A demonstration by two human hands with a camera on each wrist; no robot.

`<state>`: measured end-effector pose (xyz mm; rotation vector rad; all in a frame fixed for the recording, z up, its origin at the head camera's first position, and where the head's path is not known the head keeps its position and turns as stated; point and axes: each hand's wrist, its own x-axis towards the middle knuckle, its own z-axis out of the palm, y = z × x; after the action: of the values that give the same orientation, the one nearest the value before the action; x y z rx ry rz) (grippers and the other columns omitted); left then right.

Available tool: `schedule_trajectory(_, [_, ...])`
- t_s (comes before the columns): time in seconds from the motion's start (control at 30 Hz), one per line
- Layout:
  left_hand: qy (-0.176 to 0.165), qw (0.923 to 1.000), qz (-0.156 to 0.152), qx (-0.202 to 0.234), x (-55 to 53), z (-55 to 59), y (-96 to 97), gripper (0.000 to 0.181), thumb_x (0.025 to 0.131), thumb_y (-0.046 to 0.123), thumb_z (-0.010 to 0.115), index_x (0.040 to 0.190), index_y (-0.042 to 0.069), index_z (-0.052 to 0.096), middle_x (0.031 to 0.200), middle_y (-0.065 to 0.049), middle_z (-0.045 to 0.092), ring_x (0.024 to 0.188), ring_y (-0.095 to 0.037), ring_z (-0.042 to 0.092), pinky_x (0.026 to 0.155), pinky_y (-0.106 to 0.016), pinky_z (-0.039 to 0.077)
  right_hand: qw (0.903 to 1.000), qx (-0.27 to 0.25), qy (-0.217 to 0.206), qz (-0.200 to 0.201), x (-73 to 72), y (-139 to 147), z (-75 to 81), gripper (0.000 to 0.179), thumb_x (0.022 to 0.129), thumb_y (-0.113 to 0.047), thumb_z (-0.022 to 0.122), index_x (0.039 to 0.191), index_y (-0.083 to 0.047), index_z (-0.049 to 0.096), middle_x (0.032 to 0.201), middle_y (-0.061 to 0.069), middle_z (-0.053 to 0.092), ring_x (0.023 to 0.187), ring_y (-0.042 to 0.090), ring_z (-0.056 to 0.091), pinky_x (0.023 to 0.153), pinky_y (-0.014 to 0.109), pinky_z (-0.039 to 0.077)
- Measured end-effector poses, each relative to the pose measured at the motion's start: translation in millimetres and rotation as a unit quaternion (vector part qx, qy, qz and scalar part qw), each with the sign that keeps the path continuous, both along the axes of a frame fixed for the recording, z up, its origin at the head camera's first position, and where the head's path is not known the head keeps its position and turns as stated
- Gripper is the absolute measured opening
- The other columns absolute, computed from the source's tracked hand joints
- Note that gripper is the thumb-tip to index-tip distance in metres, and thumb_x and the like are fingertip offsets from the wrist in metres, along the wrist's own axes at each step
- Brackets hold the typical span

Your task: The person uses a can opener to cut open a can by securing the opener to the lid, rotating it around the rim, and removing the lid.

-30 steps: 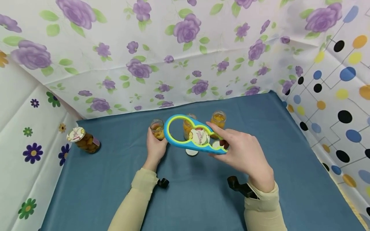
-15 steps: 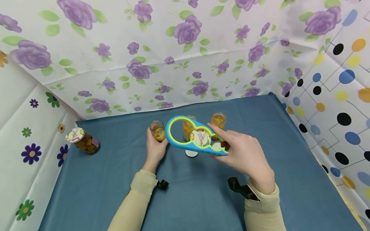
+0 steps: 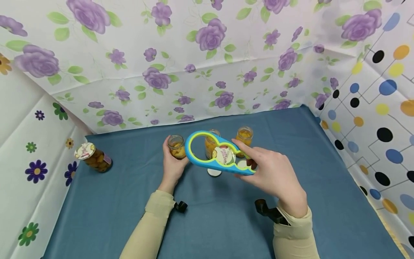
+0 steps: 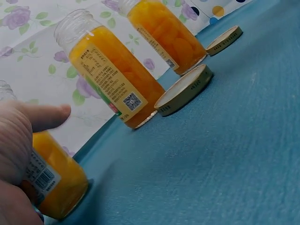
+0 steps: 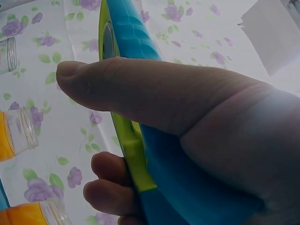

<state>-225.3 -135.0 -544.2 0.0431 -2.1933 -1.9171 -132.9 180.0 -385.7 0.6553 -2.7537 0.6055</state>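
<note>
Above the blue cloth, from the head view, I see a chunky opener, bright blue outside and lime green within, its big ring narrowing through wavy openings towards the handle. A white printed lid shows in its middle. The right hand grips the narrow end; the left hand is spread beside an open glass jar of yellow fruit standing on the cloth, though I can't tell how firmly its fingers touch. From the left wrist, the thumb sticks straight out past that jar, with two fuller orange jars and two lids close by. From the right wrist, the opener's ridged blue side stands edge-on, thumb laid across, other fingertips beyond.
</note>
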Motion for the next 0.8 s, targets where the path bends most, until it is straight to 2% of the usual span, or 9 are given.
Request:
schedule_trajectory(0.2, [0.018, 0.9996, -0.013, 0.018, 5.6, 7.5, -6.0, 0.110, 0.087, 0.010, 0.090, 0.170, 0.021, 0.019, 0.161, -0.016, 0.037, 0.142, -0.032, 0.043, 0.112, -0.056, 0.040, 1.0000, 0.005, -0.008, 0.003, 0.6, -2, 1.4, 0.094, 0.077, -0.039, 0.098, 0.159, -0.036, 0.053, 0.080, -0.012, 0.057, 0.066, 0.005, 0.049, 0.055, 0.030, 0.041])
schedule_trajectory(0.33, [0.028, 0.9995, -0.011, 0.012, 10.4, 10.9, -12.3, 0.113, 0.086, 0.011, 0.092, 0.170, 0.022, 0.018, 0.166, -0.010, 0.030, 0.155, -0.028, 0.027, 0.126, -0.055, 0.023, 0.9998, 0.007, -0.014, 0.009, 1.1, -3, 2.2, 0.094, 0.077, -0.040, 0.098, 0.159, -0.035, 0.053, 0.081, -0.012, 0.058, 0.068, 0.004, 0.051, 0.056, 0.030, 0.042])
schedule_trajectory(0.43, [0.043, 0.9990, -0.007, 0.012, 13.5, 14.3, -18.5, 0.113, 0.087, 0.009, 0.091, 0.170, 0.019, 0.016, 0.167, -0.011, 0.030, 0.158, -0.024, 0.022, 0.130, -0.051, 0.011, 0.9997, 0.011, -0.017, 0.012, 1.3, -4, 2.2, 0.094, 0.077, -0.040, 0.098, 0.159, -0.035, 0.053, 0.081, -0.012, 0.059, 0.069, 0.004, 0.052, 0.057, 0.030, 0.043])
schedule_trajectory(0.5, [0.058, 0.9982, -0.001, 0.014, 15.6, 17.0, -22.7, 0.110, 0.088, 0.003, 0.088, 0.170, 0.019, 0.016, 0.167, -0.014, 0.029, 0.159, -0.024, 0.022, 0.131, -0.050, 0.009, 0.9996, 0.014, -0.019, 0.013, 1.4, -5, 2.3, 0.094, 0.077, -0.040, 0.098, 0.160, -0.036, 0.053, 0.082, -0.012, 0.059, 0.069, 0.004, 0.052, 0.057, 0.029, 0.043])
schedule_trajectory(0.6, [0.085, 0.9961, 0.014, 0.020, 19.2, 22.0, -29.2, 0.102, 0.090, -0.012, 0.073, 0.170, 0.014, 0.015, 0.168, -0.017, 0.027, 0.159, -0.026, 0.021, 0.130, -0.052, 0.009, 0.9995, 0.016, -0.020, 0.016, 1.5, -6, 2.4, 0.095, 0.077, -0.041, 0.098, 0.160, -0.035, 0.053, 0.082, -0.012, 0.060, 0.069, 0.004, 0.052, 0.057, 0.029, 0.043])
schedule_trajectory(0.67, [0.108, 0.9930, 0.028, 0.038, 22.0, 26.5, -32.4, 0.099, 0.084, -0.021, 0.058, 0.168, 0.011, 0.016, 0.167, -0.019, 0.027, 0.158, -0.028, 0.022, 0.128, -0.055, 0.010, 0.9995, 0.017, -0.022, 0.018, 1.6, -6, 2.3, 0.095, 0.077, -0.041, 0.098, 0.160, -0.036, 0.052, 0.082, -0.012, 0.060, 0.068, 0.004, 0.052, 0.056, 0.029, 0.043])
schedule_trajectory(0.73, [0.134, 0.9878, 0.044, 0.065, 25.3, 33.0, -34.0, 0.099, 0.077, -0.024, 0.046, 0.166, 0.007, 0.017, 0.165, -0.020, 0.028, 0.157, -0.029, 0.022, 0.124, -0.057, 0.012, 0.9994, 0.016, -0.024, 0.020, 2.0, -7, 2.3, 0.095, 0.077, -0.040, 0.098, 0.160, -0.036, 0.052, 0.082, -0.012, 0.060, 0.067, 0.004, 0.051, 0.056, 0.029, 0.042])
schedule_trajectory(0.8, [0.164, 0.9804, 0.057, 0.092, 29.2, 41.5, -33.9, 0.095, 0.075, -0.023, 0.041, 0.164, 0.003, 0.020, 0.163, -0.021, 0.030, 0.155, -0.031, 0.023, 0.119, -0.055, 0.015, 0.9993, 0.014, -0.026, 0.023, 2.5, -8, 2.3, 0.095, 0.077, -0.039, 0.098, 0.160, -0.035, 0.052, 0.082, -0.012, 0.059, 0.067, 0.005, 0.051, 0.056, 0.029, 0.042])
